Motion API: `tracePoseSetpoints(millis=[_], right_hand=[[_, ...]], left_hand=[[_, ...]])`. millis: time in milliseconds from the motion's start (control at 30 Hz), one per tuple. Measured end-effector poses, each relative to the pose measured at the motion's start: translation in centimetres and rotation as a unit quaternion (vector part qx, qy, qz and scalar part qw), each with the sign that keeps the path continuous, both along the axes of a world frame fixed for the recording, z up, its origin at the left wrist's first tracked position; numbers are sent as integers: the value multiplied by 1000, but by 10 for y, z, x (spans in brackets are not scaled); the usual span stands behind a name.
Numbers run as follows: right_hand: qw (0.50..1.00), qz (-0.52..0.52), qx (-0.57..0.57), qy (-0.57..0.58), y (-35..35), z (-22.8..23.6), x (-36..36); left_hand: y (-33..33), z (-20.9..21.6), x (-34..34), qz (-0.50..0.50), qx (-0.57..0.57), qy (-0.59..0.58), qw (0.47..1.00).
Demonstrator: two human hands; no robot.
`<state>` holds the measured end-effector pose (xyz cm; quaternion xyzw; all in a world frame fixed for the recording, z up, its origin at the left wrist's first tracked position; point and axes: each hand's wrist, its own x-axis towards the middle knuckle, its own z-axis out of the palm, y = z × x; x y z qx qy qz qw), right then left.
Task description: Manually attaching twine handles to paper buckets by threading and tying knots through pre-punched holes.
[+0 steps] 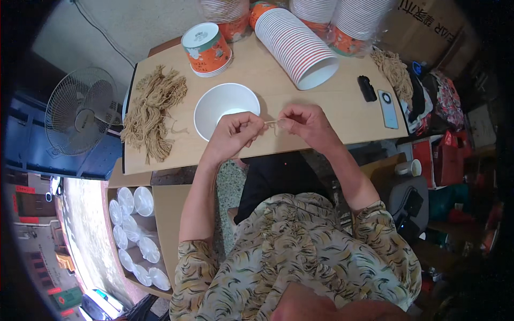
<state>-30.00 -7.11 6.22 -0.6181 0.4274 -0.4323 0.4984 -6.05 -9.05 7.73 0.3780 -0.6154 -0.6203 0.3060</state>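
Pinching a thin tan string [271,122] between them, the left hand [235,134] and right hand [309,126] hover close together over the desk [353,120], beside a white bowl [205,111], with bundled cords [152,113] farther left.

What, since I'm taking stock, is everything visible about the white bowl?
The bowl is round, with a smooth white inside and rim, in what looks like paper or plastic. It stands open side up on the table, nothing visible inside. The left grip hides part of its near right edge; whether they touch is unclear.
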Motion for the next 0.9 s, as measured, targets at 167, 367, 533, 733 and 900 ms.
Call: tracePoseSetpoints(millis=[167,367,533,733,900], right_hand=[[997,6,58,-51,3,-6,-11],[998,-17,36,-40,5,6,-9],[999,1,18,-32,5,9,-2],[999,47,21,15,1,0,2],[996,77,26,25,-1,-9,-2]], left_hand=[[7,-10,0,41,-23,-19,999],[9,-7,0,39,-42,-17,998],[13,-7,2,37,-47,-10,998],[12,-4,1,27,-29,-27,999],[11,-6,2,12,-27,-4,1000]])
